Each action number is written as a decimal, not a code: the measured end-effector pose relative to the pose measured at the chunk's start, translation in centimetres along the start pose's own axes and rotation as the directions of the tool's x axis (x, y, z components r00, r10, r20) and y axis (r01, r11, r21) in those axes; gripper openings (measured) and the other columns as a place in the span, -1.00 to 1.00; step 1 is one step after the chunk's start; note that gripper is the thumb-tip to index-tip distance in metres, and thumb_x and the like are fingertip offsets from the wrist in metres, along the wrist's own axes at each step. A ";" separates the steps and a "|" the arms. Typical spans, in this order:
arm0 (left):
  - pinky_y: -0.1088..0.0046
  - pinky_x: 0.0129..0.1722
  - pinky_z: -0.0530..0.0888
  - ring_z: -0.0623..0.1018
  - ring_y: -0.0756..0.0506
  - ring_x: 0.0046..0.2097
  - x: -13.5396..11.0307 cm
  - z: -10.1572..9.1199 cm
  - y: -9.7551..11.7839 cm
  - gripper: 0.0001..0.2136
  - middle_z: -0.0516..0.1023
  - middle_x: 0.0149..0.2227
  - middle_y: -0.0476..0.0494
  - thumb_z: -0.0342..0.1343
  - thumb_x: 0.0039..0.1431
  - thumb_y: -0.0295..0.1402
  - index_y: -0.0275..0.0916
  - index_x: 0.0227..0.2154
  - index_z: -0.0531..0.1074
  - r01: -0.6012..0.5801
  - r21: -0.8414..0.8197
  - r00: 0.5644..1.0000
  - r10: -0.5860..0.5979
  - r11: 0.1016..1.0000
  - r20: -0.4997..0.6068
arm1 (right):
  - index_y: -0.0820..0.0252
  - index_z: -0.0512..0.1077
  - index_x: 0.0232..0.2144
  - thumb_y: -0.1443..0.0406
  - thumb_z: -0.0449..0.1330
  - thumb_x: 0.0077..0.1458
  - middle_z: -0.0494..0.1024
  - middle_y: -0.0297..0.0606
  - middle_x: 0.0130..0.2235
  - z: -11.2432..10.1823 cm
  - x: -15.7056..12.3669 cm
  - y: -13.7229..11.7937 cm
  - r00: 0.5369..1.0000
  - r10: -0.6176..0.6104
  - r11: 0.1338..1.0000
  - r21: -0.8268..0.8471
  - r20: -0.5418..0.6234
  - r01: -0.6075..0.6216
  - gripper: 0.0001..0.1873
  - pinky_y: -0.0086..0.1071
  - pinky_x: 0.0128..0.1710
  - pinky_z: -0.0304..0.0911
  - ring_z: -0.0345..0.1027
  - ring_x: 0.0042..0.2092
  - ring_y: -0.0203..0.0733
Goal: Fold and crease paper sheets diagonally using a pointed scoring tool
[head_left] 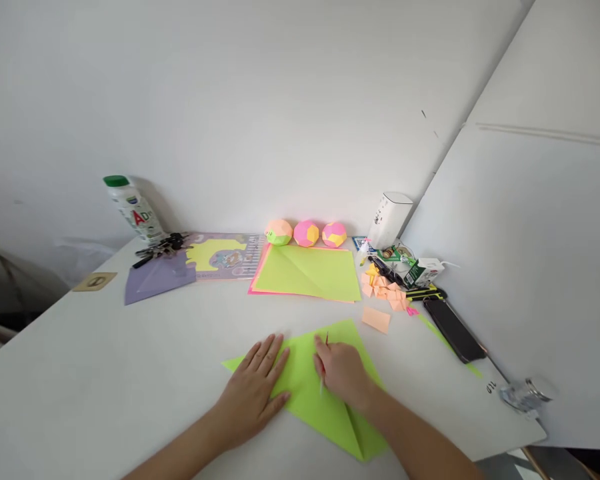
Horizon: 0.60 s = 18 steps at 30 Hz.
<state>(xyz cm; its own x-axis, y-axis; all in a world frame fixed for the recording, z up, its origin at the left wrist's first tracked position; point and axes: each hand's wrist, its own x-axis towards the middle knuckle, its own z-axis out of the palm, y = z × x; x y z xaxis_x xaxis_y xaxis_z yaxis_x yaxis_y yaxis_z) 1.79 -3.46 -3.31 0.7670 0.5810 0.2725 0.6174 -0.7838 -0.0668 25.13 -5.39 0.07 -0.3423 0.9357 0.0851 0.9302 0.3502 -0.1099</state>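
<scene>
A folded sheet of lime-green paper point(307, 407) lies on the white table in front of me, with one pointed corner reaching left. My left hand point(255, 393) rests flat on its left part, fingers stretched out and thumb apart. Over the paper's upper middle, my right hand point(343, 370) is closed round a thin stick point(322, 385), pale at the lower end and reddish at the top. Its index fingertip presses close to the paper's upper edge. A loose triangular flap shows below my right wrist. Part of the stick is hidden in the fingers.
Behind the paper lies a stack of coloured sheets point(313, 270), backed by three paper balls point(307, 233). A small peach slip point(376, 320), folded peach pieces point(387, 291) and a black phone point(454, 330) lie right. Keys point(165, 247) and a white bottle point(135, 210) stand far left.
</scene>
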 end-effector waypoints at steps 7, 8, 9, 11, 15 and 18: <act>0.12 0.24 0.06 -0.05 -0.28 0.33 -1.7 -1.2 -1.9 -0.35 -0.14 0.33 -0.27 -0.17 0.28 0.00 -0.22 0.30 -0.14 0.061 -0.094 0.996 -0.055 0.994 0.071 | 0.31 0.33 0.05 0.30 0.02 0.18 0.52 -0.03 -0.16 -0.4 -0.9 -3.9 0.966 -0.210 0.972 0.070 -0.153 0.223 -0.60 -0.12 -0.15 0.33 0.32 -0.05 0.04; 0.11 0.24 0.05 -0.05 -0.28 0.33 -1.6 -1.4 -1.9 -0.36 -0.14 0.33 -0.27 -0.18 0.27 0.01 -0.21 0.30 -0.12 0.081 -0.117 0.993 -0.069 0.990 0.097 | 0.30 0.31 0.06 0.29 0.04 0.17 0.48 -0.01 -0.05 -0.4 -0.8 -4.1 0.950 -0.263 0.953 0.105 -0.171 0.283 -0.59 -0.05 -0.03 0.29 0.25 0.05 0.07; 0.09 0.24 0.03 -0.06 -0.29 0.33 -1.5 -1.7 -1.8 -0.36 -0.14 0.33 -0.28 -0.19 0.27 0.02 -0.21 0.29 -0.09 0.099 -0.140 0.989 -0.082 0.985 0.126 | 0.30 0.30 0.05 0.30 0.06 0.15 0.41 0.00 0.06 -0.2 -0.7 -4.2 0.936 -0.304 0.935 0.131 -0.176 0.328 -0.58 -0.01 0.06 0.22 0.17 0.14 0.08; -0.02 0.24 -0.02 -0.09 -0.35 0.33 -1.2 -2.2 -1.6 -0.33 -0.16 0.33 -0.28 -0.20 0.23 0.09 -0.20 0.29 -0.06 0.148 -0.173 0.975 -0.114 0.974 0.193 | 0.29 0.31 0.03 0.32 0.07 0.14 0.28 0.01 0.18 0.3 -0.4 -4.1 0.927 -0.347 0.919 0.143 -0.146 0.366 -0.61 0.03 0.15 0.14 0.06 0.23 0.07; -0.25 0.18 -0.15 -0.18 -0.44 0.32 -0.7 -3.2 -1.7 -0.26 -0.20 0.34 -0.27 -0.26 0.17 0.19 -0.17 0.29 -0.07 0.218 -0.206 0.944 -0.152 0.954 0.294 | 0.29 0.29 0.04 0.32 0.04 0.17 0.21 0.04 0.22 1.3 0.1 -3.9 0.923 -0.356 0.922 0.106 -0.143 0.372 -0.62 0.09 0.19 0.06 -0.04 0.27 0.10; -0.28 0.16 -0.18 -0.20 -0.45 0.32 -1.1 -3.5 -2.6 -0.25 -0.22 0.34 -0.26 -0.29 0.16 0.21 -0.14 0.29 -0.07 0.241 -0.198 0.933 -0.170 0.950 0.318 | 0.28 0.28 0.05 0.32 0.04 0.17 0.23 0.04 0.21 1.3 0.5 -4.7 0.933 -0.333 0.931 0.109 -0.138 0.349 -0.61 0.13 0.19 0.02 -0.06 0.28 0.12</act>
<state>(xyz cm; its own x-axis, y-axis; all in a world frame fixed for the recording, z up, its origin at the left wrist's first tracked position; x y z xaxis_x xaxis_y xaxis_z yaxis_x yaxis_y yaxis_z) -1.23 -2.85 -0.04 0.6657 0.7451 -0.0398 0.7369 -0.6481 0.1922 20.47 -6.52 -0.67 -0.6107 0.7504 0.2527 0.7323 0.6567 -0.1804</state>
